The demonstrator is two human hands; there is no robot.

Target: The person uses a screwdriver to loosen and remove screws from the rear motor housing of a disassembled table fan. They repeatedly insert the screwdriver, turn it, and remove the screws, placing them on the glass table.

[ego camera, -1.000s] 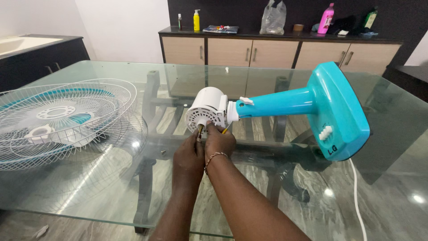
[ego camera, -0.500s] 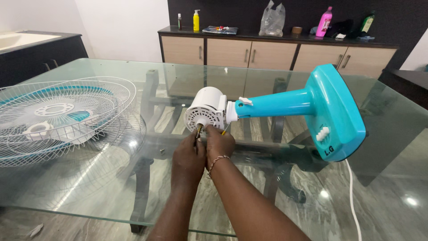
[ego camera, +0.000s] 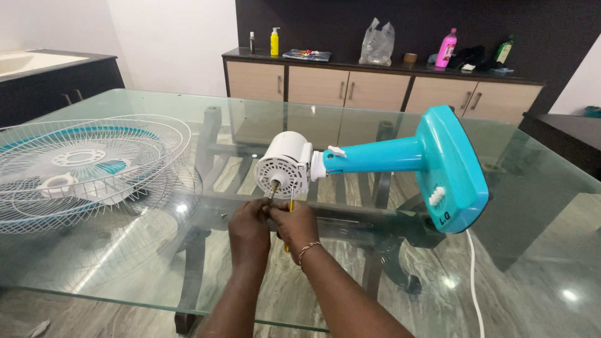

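A table fan lies on its side on the glass table (ego camera: 513,206). Its white motor housing (ego camera: 287,159) faces me, with the teal stem (ego camera: 382,156) and teal base (ego camera: 454,166) to the right. A brass motor shaft (ego camera: 274,186) sticks out of the motor face. My left hand (ego camera: 247,228) pinches the tip of that shaft. My right hand (ego camera: 295,226) grips a screwdriver (ego camera: 291,199) with a yellow handle, its blade pointing up at the motor face just right of the shaft. Both hands touch each other below the motor.
White wire fan grilles (ego camera: 94,166) with a teal blade inside lie at the left of the table. Small screws (ego camera: 224,216) rest near my left hand. A white cord (ego camera: 473,275) hangs from the base. A cabinet (ego camera: 375,87) with bottles and a bag stands behind.
Both hands stay at the motor face with the screwdriver; only the view has shifted slightly.
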